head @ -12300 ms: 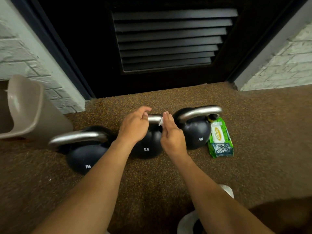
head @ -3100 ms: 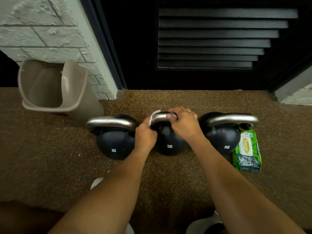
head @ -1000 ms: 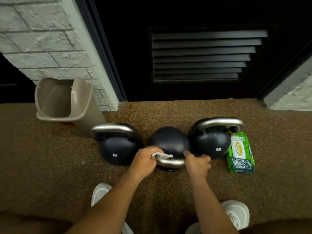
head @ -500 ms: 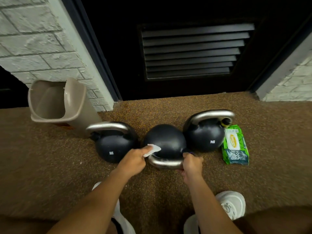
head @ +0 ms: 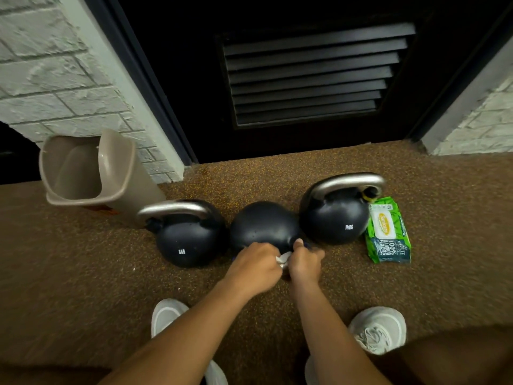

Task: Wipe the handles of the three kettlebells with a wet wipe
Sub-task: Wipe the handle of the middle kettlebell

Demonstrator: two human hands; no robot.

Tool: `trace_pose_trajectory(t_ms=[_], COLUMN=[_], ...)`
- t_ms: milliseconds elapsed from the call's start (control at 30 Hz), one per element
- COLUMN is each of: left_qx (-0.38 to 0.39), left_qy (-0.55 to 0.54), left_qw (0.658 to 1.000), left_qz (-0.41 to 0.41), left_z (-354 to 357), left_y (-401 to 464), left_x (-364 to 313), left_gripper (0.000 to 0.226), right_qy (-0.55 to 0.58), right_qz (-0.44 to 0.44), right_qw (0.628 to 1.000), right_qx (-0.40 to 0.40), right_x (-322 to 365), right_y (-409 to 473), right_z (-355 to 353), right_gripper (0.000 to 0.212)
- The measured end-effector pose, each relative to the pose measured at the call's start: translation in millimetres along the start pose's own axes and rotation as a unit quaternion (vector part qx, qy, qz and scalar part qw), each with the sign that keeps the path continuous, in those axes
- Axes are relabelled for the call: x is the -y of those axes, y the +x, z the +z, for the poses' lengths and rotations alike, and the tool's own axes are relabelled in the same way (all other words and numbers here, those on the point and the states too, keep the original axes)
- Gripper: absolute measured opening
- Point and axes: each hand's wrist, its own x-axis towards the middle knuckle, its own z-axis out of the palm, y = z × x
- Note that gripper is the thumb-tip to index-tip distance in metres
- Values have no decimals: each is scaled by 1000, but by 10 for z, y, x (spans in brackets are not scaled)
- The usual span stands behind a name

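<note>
I tip the middle kettlebell (head: pixel 263 225) toward me on the floor (head: pixel 83 273), my right hand (head: pixel 305 263) curled round its handle to steady it while my left hand (head: pixel 254 263) pinches the wet wipe (head: pixel 283 257) onto the handle's underside.

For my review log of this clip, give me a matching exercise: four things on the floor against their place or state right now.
Things:
1. middle kettlebell
2. right kettlebell
3. wet wipe pack
4. beige bin

Descriptions:
A. by the brick wall, far left
B. tipped toward the person, handle under both hands
C. upright, handle bare
D. lying flat at the row's right end

Pairs: 1-B, 2-C, 3-D, 4-A
</note>
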Motion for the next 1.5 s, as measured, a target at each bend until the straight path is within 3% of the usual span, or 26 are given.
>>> trace_pose_trajectory(t_ms=[167, 267, 333, 433, 533, 733, 800, 900, 967, 1067, 1267, 1433, 1500], left_qx=[17, 23, 45, 84, 93, 96, 48, -72, -93, -44, 161, 178, 148], left_qy=[-51, -42, -22, -19, 16, 40, -9, -74, -94, -72, 75, 109, 90], left_qw=[998, 999, 997, 993, 989, 994, 999, 995, 991, 994, 974, 964, 971], left_qz=[-13, 19, 52, 83, 110, 45, 15, 3, 28, 67, 139, 166, 166], left_z=[98, 110, 84, 5, -135, -451, -530, -552, -473, -254, 68, -49, -211], left_y=[200, 209, 196, 150, 76, 117, 231, 497, 681, 920, 1144, 1090, 1054], left_x=[-362, -412, -267, 56, 299, 590, 532, 283, 71, -195, -254, -155, -155], left_gripper=[39, 29, 27, 57, 69, 52, 44, 54, 60, 63, 54, 58, 57], right_qy=[33, 69, 82, 104, 101, 70, 52, 49, 51, 55, 84, 73, 43], right_qz=[24, 44, 57, 71, 89, 93, 81, 77, 72, 44, 13, 19, 18], right_qw=[999, 996, 994, 991, 990, 991, 992, 992, 992, 995, 992, 994, 997], right_qx=[25, 45, 45, 47, 48, 72, 83, 91, 87, 77, 91, 79, 66], right_x=[-51, -73, -22, 13, 25, 35, -5, 8, 22, -4, -127, -131, -148], right_y=[103, 252, 254, 208, 214, 233, 264, 293, 306, 334, 339, 260, 281], right_z=[-14, -33, -58, -65, -45, -60, -52, -48, -55, -65, -36, -6, 24], right_gripper=[42, 54, 52, 45, 51, 40, 37, 33, 31, 32, 45, 43, 44])
